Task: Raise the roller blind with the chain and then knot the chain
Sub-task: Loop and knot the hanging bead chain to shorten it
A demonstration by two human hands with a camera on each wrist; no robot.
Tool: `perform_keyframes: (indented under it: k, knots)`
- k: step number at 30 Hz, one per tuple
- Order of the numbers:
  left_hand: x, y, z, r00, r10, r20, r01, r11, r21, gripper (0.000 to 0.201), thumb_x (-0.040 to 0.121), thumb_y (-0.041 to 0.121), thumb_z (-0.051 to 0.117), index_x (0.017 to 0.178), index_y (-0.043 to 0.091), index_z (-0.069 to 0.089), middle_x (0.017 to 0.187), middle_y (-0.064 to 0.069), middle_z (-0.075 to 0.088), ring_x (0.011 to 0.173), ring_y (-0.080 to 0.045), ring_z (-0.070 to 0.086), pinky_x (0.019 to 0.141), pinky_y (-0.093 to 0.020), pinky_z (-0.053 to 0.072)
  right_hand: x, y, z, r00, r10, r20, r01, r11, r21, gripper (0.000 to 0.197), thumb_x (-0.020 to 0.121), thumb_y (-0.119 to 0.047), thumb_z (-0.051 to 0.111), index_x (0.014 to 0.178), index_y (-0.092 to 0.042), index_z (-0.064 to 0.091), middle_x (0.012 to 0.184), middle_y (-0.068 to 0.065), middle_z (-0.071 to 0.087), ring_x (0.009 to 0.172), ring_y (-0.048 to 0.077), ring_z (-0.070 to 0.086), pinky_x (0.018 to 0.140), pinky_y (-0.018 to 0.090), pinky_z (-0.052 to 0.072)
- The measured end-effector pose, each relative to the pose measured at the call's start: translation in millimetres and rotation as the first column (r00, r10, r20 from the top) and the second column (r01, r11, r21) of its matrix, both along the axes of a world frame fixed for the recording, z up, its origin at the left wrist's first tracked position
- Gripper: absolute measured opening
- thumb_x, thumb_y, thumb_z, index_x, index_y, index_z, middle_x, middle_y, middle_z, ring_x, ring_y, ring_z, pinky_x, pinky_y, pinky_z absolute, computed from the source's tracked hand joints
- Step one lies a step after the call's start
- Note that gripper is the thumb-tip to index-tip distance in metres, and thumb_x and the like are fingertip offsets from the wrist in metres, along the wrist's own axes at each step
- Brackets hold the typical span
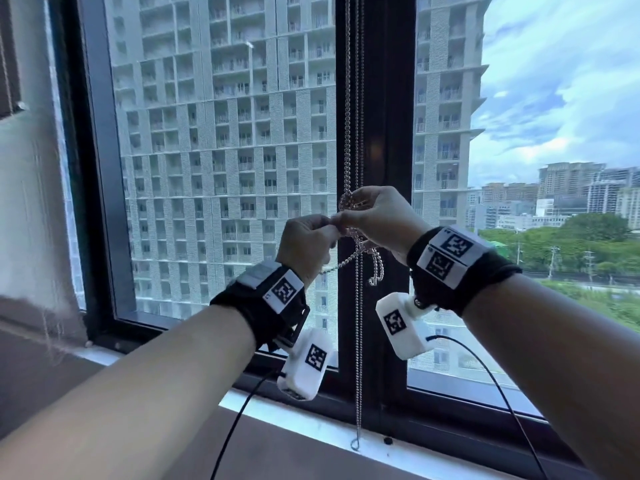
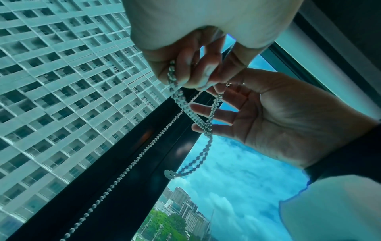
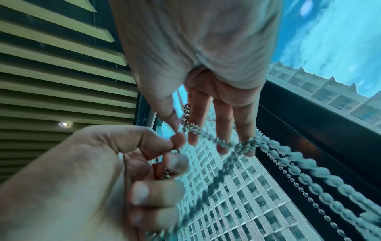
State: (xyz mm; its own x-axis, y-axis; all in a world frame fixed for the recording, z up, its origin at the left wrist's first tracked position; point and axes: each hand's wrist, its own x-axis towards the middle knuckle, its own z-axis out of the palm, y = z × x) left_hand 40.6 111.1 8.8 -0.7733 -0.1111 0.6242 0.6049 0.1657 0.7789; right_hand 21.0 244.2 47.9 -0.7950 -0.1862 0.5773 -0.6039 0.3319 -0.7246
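Observation:
The silver bead chain [image 1: 348, 133] hangs in front of the dark window mullion [image 1: 384, 133]. Its free strands [image 1: 360, 358] drop to the sill. Both hands meet on it at chest height. My left hand [image 1: 322, 230] pinches a doubled length of chain [image 2: 204, 127] between thumb and curled fingers [image 3: 177, 161]. My right hand [image 1: 351, 218] has chain [image 3: 206, 135] looped across its extended fingers [image 3: 223, 130], and its thumb meets the left thumb. A twisted bight [image 1: 375, 268] dangles below the right palm. The window glass is uncovered, and no blind fabric shows in the head view.
A white sill [image 1: 311, 427] runs below the window, where the chain's bottom loop [image 1: 356, 445] ends. A pale wall [image 1: 31, 202] stands at the left. Black cables [image 1: 235, 427] trail from both wrist cameras. A slatted ceiling [image 3: 51, 81] is overhead.

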Motion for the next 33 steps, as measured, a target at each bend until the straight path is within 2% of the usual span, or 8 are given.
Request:
perform_keyframes:
  k: [6,10,14,20,23,28,31,33]
  knots:
    - [-12,-5,-14,0.994,0.043,0.104,-0.018,0.971,-0.237,0.016,0.083,0.008,0.061,0.094,0.009,0.050,0.068,-0.008,0.057,0.047,-0.012,0.045,0.044,-0.024,0.034,-9,-2,-3,0.997,-0.067,-0.026,0.067,0.998,0.020,0.011,0.086,-0.013,0.070,0.097,-0.012,0.066,0.093,0.008,0.075,0.080,0.022,0.076,0.059,0.035,0.061]
    - [-16,-8,-23,0.982,0.056,0.180,0.015,0.929,-0.370,0.005,0.082,0.008,0.061,0.085,0.006,0.058,0.063,-0.005,0.059,0.035,-0.001,0.046,0.041,-0.019,0.034,-13,-1,-4,0.998,-0.069,-0.010,0.069,0.997,-0.015,0.017,0.089,-0.009,0.065,0.105,-0.010,0.064,0.094,0.010,0.075,0.077,0.021,0.076,0.043,0.019,0.046]
    - [-22,-8,-29,0.973,0.046,0.228,0.043,0.929,-0.368,0.011,0.081,0.007,0.062,0.082,-0.004,0.061,0.061,-0.013,0.063,0.043,-0.019,0.052,0.047,-0.030,0.042,-14,1,-5,0.998,-0.062,-0.006,0.062,0.998,-0.027,0.013,0.089,-0.009,0.065,0.102,-0.011,0.064,0.094,0.009,0.075,0.076,0.022,0.076,0.042,0.020,0.045]
    - [-17,2,-22,0.939,-0.151,0.309,0.212,0.962,-0.174,0.012,0.084,0.009,0.063,0.089,0.001,0.055,0.059,-0.007,0.055,0.042,-0.017,0.051,0.049,-0.030,0.048,-13,3,-7,0.999,-0.037,0.000,0.037,0.998,-0.044,0.010,0.089,-0.005,0.064,0.098,-0.009,0.064,0.092,0.010,0.076,0.078,0.025,0.076,0.038,0.015,0.042]
    - [-14,3,-28,0.902,-0.138,0.409,0.280,0.907,-0.313,0.012,0.085,0.011,0.063,0.088,0.000,0.060,0.059,-0.006,0.059,0.041,-0.015,0.048,0.045,-0.026,0.048,-14,6,-5,0.999,-0.040,0.020,0.040,0.999,-0.033,0.018,0.088,-0.007,0.067,0.105,-0.010,0.062,0.099,0.011,0.074,0.078,0.021,0.076,0.040,0.018,0.044]
    - [-18,-2,-42,0.887,-0.044,0.460,0.301,0.810,-0.503,0.018,0.089,0.013,0.059,0.096,-0.002,0.067,0.082,-0.015,0.075,0.035,-0.012,0.053,0.041,-0.024,0.046,-14,13,-5,0.999,-0.042,0.019,0.043,0.999,-0.031,0.008,0.089,-0.007,0.066,0.089,-0.014,0.063,0.100,0.013,0.075,0.082,0.023,0.075,0.046,0.018,0.050]
    - [-20,1,-41,0.914,-0.053,0.402,0.243,0.866,-0.438,0.016,0.089,0.011,0.060,0.097,-0.001,0.066,0.079,-0.013,0.073,0.047,-0.018,0.064,0.049,-0.028,0.054,-17,16,-8,0.999,-0.047,0.022,0.047,0.999,0.000,0.005,0.090,-0.010,0.066,0.094,-0.012,0.063,0.098,0.010,0.076,0.078,0.022,0.076,0.062,0.041,0.062]
    - [-21,5,-36,0.925,-0.085,0.370,0.225,0.908,-0.353,0.015,0.090,0.010,0.059,0.097,-0.003,0.064,0.075,-0.014,0.072,0.056,-0.022,0.067,0.062,-0.034,0.058,-18,17,-11,0.998,-0.053,0.025,0.053,0.998,0.022,0.006,0.090,-0.011,0.067,0.094,-0.010,0.064,0.095,0.010,0.076,0.077,0.023,0.076,0.070,0.052,0.062]
